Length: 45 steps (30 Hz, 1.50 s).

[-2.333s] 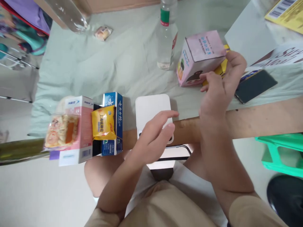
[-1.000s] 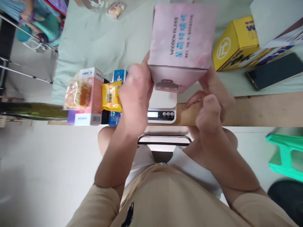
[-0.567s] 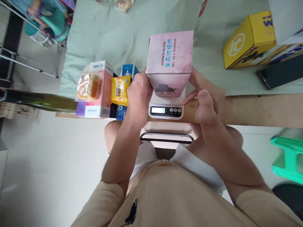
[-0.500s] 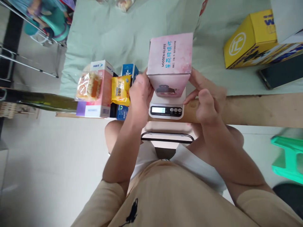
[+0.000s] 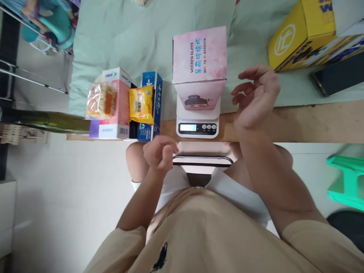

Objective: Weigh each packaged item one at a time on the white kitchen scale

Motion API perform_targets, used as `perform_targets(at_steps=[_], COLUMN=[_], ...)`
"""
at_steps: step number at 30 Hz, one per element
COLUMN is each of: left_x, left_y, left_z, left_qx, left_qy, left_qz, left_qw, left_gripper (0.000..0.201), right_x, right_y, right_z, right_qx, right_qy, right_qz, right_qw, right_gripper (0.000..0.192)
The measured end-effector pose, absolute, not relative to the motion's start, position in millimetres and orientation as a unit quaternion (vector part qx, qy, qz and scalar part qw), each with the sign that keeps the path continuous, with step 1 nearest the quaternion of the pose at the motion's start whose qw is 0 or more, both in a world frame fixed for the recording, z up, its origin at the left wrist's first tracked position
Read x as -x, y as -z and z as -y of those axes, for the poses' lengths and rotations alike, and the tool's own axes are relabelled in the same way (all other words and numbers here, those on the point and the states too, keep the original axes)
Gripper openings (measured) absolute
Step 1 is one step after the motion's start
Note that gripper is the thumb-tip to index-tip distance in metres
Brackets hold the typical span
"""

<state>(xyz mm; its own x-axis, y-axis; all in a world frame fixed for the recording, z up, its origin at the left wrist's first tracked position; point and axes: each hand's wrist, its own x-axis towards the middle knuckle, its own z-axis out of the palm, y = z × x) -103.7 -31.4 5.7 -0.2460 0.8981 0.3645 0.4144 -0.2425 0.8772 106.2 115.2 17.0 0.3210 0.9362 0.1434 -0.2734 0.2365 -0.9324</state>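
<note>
A pink carton [image 5: 199, 64] stands on the white kitchen scale [image 5: 198, 122] at the table's near edge; the scale's display is lit. My right hand [image 5: 256, 94] hovers just right of the carton, fingers spread and curled, holding nothing. My left hand [image 5: 159, 152] has pulled back below the table edge, loosely curled and empty, near the blue box.
Left of the scale stand a pink-and-white box [image 5: 113, 102] with a snack packet, a yellow packet [image 5: 141, 104] and a blue box [image 5: 152, 110]. A yellow carton [image 5: 298, 36] and a dark phone [image 5: 337, 77] lie right. A tablet [image 5: 201, 161] rests on my lap. A green stool [image 5: 345, 182] stands at right.
Both hands brought the pink carton down onto the scale, then let go. The left hand drew back toward my lap and the right hand moved off to the right.
</note>
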Motion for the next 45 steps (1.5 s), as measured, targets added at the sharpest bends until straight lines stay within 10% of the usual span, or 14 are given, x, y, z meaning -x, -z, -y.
perform_targets(at_steps=[7, 45], left_x=[101, 106], left_y=[7, -9], left_z=[76, 48], left_qx=[-0.607, -0.631], left_qy=[-0.485, -0.403], left_qz=[-0.585, -0.558], left_qw=[0.234, 0.358], left_gripper=[0.023, 0.019], right_x=[-102, -104], right_y=[-25, 24], right_z=[-118, -131], right_qx=[0.449, 0.452], right_qy=[-0.476, -0.311], right_qz=[0.301, 0.463], right_qw=[0.693, 0.696], right_gripper=[0.045, 0.047])
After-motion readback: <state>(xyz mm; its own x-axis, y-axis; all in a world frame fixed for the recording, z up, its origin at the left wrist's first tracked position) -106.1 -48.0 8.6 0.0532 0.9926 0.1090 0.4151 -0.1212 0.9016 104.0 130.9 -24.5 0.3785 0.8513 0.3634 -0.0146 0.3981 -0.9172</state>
